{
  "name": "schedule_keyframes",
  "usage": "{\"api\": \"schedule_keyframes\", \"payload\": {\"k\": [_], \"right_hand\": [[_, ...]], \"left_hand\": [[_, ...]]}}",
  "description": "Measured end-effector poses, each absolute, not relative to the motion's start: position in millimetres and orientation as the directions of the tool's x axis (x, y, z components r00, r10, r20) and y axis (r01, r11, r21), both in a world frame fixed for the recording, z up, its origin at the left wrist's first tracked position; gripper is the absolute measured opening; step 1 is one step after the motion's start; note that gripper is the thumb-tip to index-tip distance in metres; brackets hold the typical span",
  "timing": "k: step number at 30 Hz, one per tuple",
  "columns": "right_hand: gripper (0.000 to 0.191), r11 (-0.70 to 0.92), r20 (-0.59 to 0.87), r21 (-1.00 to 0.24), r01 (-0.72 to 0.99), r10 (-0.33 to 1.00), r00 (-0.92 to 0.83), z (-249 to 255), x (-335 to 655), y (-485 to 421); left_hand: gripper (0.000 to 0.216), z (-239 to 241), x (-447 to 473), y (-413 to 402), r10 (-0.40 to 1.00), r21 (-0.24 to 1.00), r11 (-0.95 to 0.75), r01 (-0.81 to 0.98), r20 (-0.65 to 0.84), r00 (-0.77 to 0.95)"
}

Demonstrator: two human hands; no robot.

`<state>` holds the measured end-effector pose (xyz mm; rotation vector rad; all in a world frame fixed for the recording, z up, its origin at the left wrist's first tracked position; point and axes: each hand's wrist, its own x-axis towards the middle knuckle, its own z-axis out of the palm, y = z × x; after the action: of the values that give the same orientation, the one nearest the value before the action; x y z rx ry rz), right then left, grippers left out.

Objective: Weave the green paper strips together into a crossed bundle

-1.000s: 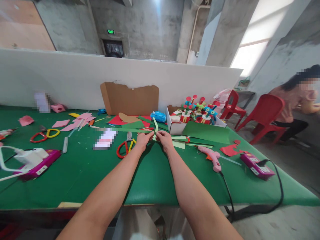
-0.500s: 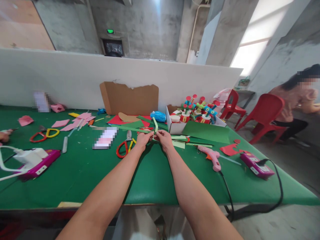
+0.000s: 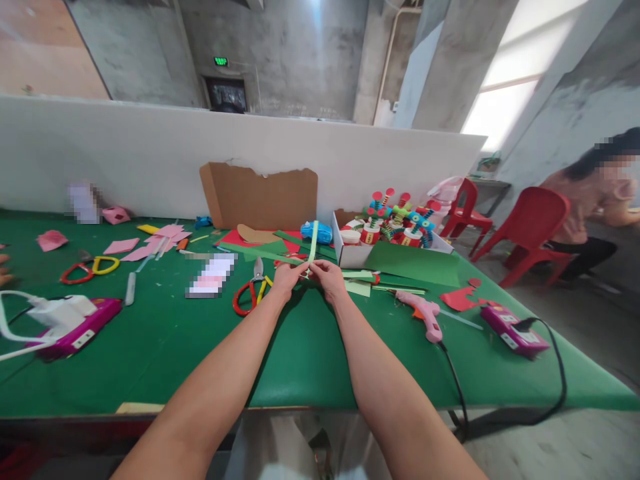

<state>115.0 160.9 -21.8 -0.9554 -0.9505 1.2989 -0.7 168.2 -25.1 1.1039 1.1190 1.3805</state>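
Note:
A pale green paper strip [image 3: 314,241] rises from between my fingertips, standing nearly upright over the table's middle. My left hand [image 3: 290,277] pinches its lower end from one side, while my right hand [image 3: 327,277] pinches it from the other, the fingertips almost touching. How the strip is folded under the fingers is too small to make out. Just left of my left hand lie scissors [image 3: 251,288] with red and yellow handles. Pale green paper pieces [image 3: 357,287] lie right of my right hand. Behind the strip is a blue crumpled-looking item [image 3: 318,232].
A pink glue gun [image 3: 427,317] and purple power strip [image 3: 515,331] lie at right, cord hanging over the edge. A white box [image 3: 347,252] holds several spring-necked paper figures [image 3: 380,217]. Left are a phone [image 3: 213,275], second scissors [image 3: 90,269], another power strip [image 3: 83,328] and another person's hand [image 3: 4,270].
The strip, bent at its top before, now stands straighter and taller. My hands have barely moved. The other person's hand at far left has drawn back toward the picture's edge.

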Motion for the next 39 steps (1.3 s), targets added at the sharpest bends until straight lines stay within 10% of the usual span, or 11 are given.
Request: {"api": "schedule_keyframes", "payload": {"k": [10, 39], "right_hand": [[0.024, -0.093, -0.058, -0.925, -0.368, 0.993, -0.104, -12, 123, 154], [0.032, 0.248, 0.194, -0.914, -0.321, 0.962, 0.192, -4, 119, 154]], "left_hand": [[0.032, -24, -3, 170, 0.989, 0.977, -0.128, -0.173, 0.113, -0.095], [0.036, -18, -5, 169, 0.991, 0.972, -0.133, -0.195, 0.129, -0.033]]}}
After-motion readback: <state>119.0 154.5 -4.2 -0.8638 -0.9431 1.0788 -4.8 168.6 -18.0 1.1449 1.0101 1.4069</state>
